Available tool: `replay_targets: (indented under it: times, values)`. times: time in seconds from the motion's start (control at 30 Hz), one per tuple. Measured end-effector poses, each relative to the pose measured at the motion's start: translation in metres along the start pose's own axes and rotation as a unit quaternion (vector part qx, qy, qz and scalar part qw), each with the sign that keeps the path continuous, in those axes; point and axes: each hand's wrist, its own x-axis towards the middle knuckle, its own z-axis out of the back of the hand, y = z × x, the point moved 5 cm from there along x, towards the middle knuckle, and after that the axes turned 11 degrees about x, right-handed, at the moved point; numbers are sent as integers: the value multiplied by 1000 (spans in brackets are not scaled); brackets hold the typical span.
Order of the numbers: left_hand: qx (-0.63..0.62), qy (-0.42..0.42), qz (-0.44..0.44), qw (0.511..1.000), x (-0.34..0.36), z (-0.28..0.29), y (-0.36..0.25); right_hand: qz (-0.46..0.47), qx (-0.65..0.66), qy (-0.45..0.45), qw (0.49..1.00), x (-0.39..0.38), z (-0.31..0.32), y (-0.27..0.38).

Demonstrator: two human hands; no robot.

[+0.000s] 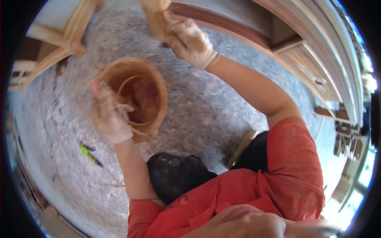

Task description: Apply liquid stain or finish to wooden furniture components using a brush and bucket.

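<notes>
My left hand (pixel 111 115), in a stained whitish glove, is at the left rim of a tan bucket (pixel 158 79). Its fingers look stretched and apart, though motion smears them, and a small reddish spot shows near one fingertip. Inside the bucket sits a round inner container (pixel 131 81) with reddish-brown contents (pixel 145 97). Farther off, my right hand (pixel 190 43), in a brown-stained glove, is closed against the lower end of a pale wooden furniture leg (pixel 156 20). Whatever lies within its curled fingers is hidden.
A lime-green and black tool (pixel 90 154) lies on the speckled grey floor (pixel 198 111) left of my knee. Wooden furniture with legs (pixel 73 37) stands at the far left. Along the right runs a long wooden piece with moulded edges (pixel 313 59).
</notes>
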Motion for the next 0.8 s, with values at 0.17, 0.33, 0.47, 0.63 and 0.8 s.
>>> replay_targets:
  times: [0.17,0.33,0.47,0.63,0.8]
  values:
    - [5,-14,1,1000,5,8,2,174,-89,13,981,-56,91,19]
    - [39,-2,-33,999,12,16,12,139,-248,-9,959,-135,198,8]
    - [87,8,-96,991,12,10,15,38,-334,-75,939,-150,218,-27]
    - [205,14,-245,947,12,18,12,35,-283,-22,958,-103,184,2]
    - [363,-10,-427,828,-1,22,6,12,-354,95,930,-108,191,-6]
